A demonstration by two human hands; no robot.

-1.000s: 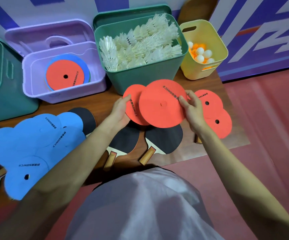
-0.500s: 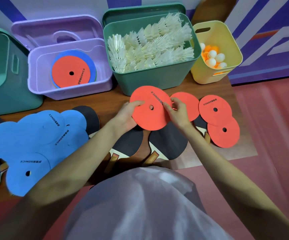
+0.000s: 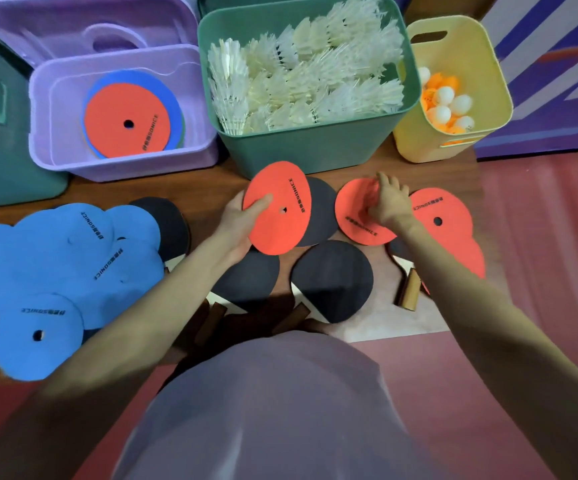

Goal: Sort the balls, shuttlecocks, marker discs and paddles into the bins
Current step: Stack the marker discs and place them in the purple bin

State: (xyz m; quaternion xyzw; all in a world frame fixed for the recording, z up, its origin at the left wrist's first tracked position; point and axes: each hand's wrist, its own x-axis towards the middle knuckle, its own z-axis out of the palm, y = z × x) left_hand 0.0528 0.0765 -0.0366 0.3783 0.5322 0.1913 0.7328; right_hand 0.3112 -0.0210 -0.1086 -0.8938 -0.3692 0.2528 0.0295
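The person wears a loose greyish-lilac top (image 3: pixel 273 410); both forearms are bare.

We have one view only, from a wide-angle camera on the person's head. It looks steeply down and forward from close above, our arms near, the purple bin (image 3: pixel 121 161) and green bin (image 3: pixel 311 147) far.

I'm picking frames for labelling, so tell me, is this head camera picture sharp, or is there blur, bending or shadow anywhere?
Head view: mostly sharp, the print on the red disc in the left hand reads clearly; the right hand is smeared by motion over another red disc; wide-angle bending bows the green bin and purple bin; soft light, with shadow over the paddles near the body.
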